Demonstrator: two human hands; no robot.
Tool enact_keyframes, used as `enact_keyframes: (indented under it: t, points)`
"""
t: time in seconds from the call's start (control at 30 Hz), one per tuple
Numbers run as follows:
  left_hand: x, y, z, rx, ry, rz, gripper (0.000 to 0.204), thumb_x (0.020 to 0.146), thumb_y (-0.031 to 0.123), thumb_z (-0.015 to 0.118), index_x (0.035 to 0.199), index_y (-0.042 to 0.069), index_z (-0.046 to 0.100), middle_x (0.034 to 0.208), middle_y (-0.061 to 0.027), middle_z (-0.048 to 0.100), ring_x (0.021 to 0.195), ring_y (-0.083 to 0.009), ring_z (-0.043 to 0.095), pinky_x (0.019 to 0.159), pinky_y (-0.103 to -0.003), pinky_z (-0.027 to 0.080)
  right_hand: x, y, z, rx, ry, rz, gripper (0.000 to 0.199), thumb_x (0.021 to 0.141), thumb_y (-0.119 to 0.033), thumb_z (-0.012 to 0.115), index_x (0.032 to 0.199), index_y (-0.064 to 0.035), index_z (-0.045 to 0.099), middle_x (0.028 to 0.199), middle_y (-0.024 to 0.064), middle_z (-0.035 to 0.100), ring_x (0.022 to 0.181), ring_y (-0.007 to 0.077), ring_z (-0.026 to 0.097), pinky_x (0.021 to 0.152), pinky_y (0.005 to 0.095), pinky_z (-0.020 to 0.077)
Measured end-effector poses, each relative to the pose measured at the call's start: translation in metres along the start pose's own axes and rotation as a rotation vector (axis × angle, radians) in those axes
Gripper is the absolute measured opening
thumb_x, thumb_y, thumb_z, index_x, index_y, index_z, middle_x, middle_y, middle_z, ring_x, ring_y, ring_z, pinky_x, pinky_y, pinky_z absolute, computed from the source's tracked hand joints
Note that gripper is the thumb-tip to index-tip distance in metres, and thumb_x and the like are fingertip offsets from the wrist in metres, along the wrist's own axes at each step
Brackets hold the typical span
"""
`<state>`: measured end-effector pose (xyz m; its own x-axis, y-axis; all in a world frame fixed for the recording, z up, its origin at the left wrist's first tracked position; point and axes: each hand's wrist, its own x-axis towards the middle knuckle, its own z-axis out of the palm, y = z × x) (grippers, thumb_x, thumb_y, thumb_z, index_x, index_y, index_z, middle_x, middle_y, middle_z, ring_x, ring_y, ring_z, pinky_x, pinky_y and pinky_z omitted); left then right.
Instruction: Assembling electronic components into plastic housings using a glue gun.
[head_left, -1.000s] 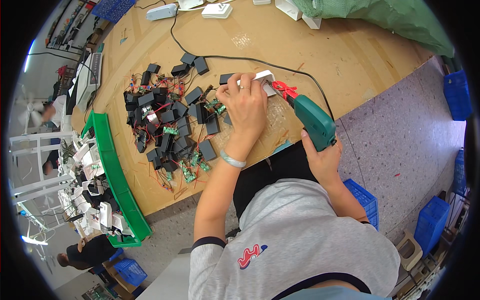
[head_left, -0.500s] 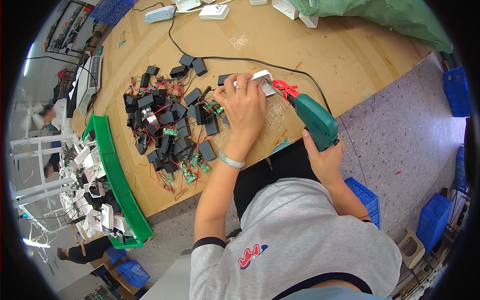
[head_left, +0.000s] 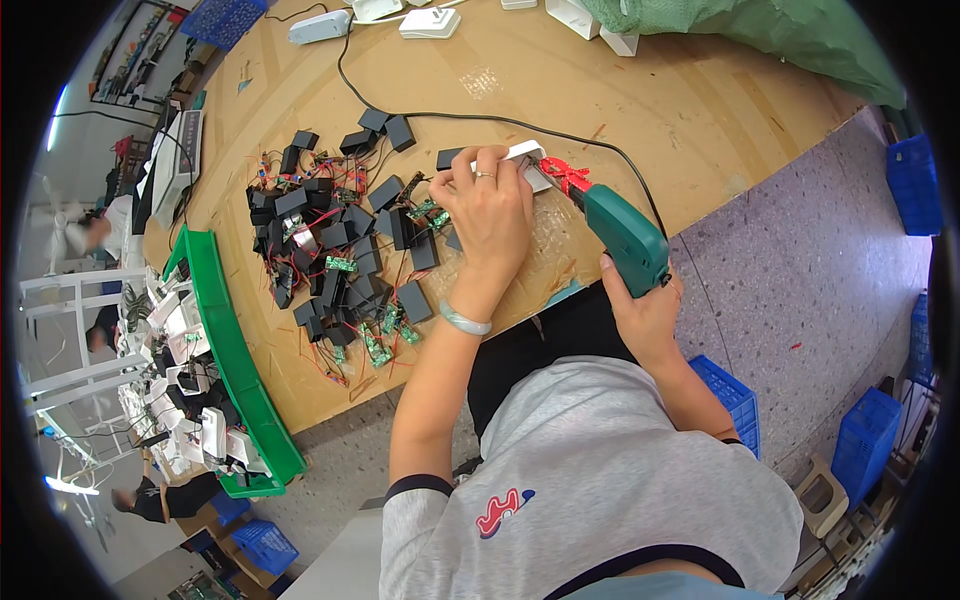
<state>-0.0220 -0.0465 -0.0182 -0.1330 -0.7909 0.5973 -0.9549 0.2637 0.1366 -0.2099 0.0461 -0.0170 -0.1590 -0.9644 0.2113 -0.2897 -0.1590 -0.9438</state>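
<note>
Clenched on the green power screwdriver (head_left: pixel 628 238), the right hand (head_left: pixel 648 308) drives into the white casing (head_left: pixel 527 160) pinned on the counter (head_left: pixel 700 110) by the left hand (head_left: pixel 490 215); any tilt may slip the bit.

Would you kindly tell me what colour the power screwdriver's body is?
Teal green, with a red nose; the power screwdriver shows best in the head view.

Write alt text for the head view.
Seen from above, a person's left hand presses a small white case onto a wooden table while the right hand aims a green power screwdriver at it. Black parts and small circuit boards lie to the left.
</note>
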Motion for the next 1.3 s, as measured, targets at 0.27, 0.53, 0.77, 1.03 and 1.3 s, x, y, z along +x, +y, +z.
enact_keyframes:
  t: [0.27,0.53,0.77,1.03,1.3]
  points:
    - [0.0,-0.001,0.001,-0.001,-0.002,-0.002,0.014,0.083,0.013,0.072,0.093,0.003,0.069,0.112,-0.0057,0.064,0.116,-0.0275,0.054,0.096,-0.05,0.033,-0.004,-0.006,-0.005,-0.005,0.026,-0.002,0.017,0.092,-0.009,0.076,0.104,0.0026,0.071,0.085,0.0039,0.071,0.075,0.0102,0.063,0.07,0.0274,0.0507]
    - [0.0,-0.001,-0.002,-0.012,0.002,0.007,0.013,0.082,0.012,0.073,0.09,0.003,0.069,0.113,-0.0055,0.063,0.117,-0.0275,0.054,0.096,-0.051,0.034,-0.015,-0.014,-0.024,0.054,0.005,0.144,0.023,0.09,-0.003,0.075,0.112,0.0024,0.068,0.101,0.0075,0.072,0.09,0.0122,0.066,0.082,0.0276,0.0523]
    - [-0.001,0.002,-0.001,0.008,0.009,0.012,0.013,0.082,0.012,0.073,0.091,0.003,0.068,0.116,-0.0067,0.063,0.118,-0.0291,0.054,0.097,-0.051,0.034,-0.017,-0.017,-0.025,0.045,0.075,0.082,0.014,0.091,-0.008,0.076,0.102,0.0002,0.072,0.072,0.0,0.065,0.062,0.0066,0.058,0.056,0.0252,0.0459]
    - [-0.005,0.005,0.001,-0.019,0.045,-0.013,0.012,0.084,0.016,0.076,0.094,0.012,0.07,0.125,-0.0053,0.063,0.121,-0.0302,0.053,0.099,-0.049,0.032,-0.019,-0.016,-0.027,0.025,0.074,0.055,0.015,0.091,-0.008,0.076,0.104,0.0,0.073,0.075,-0.0002,0.067,0.063,0.0062,0.058,0.057,0.0245,0.0463]
    - [-0.007,0.003,0.0,0.012,0.04,0.02,0.009,0.083,0.016,0.078,0.089,0.013,0.072,0.129,-0.0052,0.062,0.124,-0.032,0.052,0.1,-0.05,0.031,-0.02,-0.012,-0.029,0.006,0.008,0.114,0.02,0.09,-0.007,0.076,0.108,0.0008,0.071,0.086,0.0041,0.07,0.075,0.0104,0.062,0.068,0.027,0.0496]
